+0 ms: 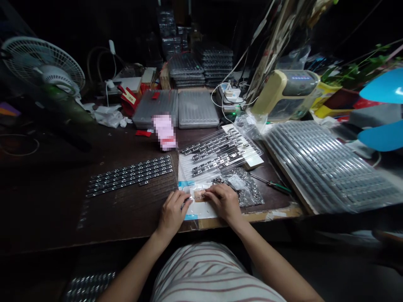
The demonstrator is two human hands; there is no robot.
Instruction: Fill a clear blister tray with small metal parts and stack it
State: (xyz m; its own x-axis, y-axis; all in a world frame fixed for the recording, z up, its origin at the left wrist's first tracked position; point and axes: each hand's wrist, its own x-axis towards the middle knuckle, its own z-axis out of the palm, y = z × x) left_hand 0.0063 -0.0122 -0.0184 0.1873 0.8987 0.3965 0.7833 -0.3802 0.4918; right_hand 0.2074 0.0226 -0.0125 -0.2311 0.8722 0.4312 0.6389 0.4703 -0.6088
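At the front edge of the table, my left hand (172, 209) pinches a small dark piece with a shiny end (187, 202). My right hand (225, 201) is closed at the thumb and fingertips; what it holds, if anything, is too small to make out. Between the hands lies a small brown block (199, 196), close to the right fingertips, on a white and blue sheet (206, 212). Beside the right hand rests a clear bag of small metal parts (252, 195). Behind the hands is a clear ribbed tray (189, 165) with dark, silver-dotted pieces (209, 147) in its rows.
Rows of dark, silver-dotted strips (132, 176) lie at left. A green-handled screwdriver (278, 186) sits right of the bag. Stacked clear trays (327, 167) fill the right side; more closed trays (198, 109) stand behind. A fan (44, 67) is at far left.
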